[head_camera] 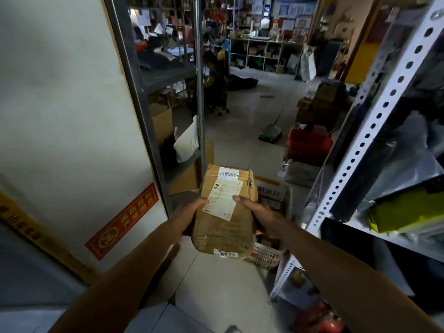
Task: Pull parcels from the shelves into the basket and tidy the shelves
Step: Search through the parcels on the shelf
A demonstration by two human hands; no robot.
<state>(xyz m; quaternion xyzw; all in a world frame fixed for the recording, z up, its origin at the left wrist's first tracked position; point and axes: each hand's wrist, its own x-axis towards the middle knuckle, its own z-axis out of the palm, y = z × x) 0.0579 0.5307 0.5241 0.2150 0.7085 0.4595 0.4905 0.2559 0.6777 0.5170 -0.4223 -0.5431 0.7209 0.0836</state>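
My fingers are mostly hidden behind the parcel [224, 210], and the basket [266, 254] below it shows only in part. My left hand [186, 218] and right hand [260, 218] grip the taped brown box at its sides, over the aisle floor. Its white label's print is blurred; a sticker reads "003".

Single head view, looking forward-down along aisle floor [230, 150]; near, between shelving both sides.
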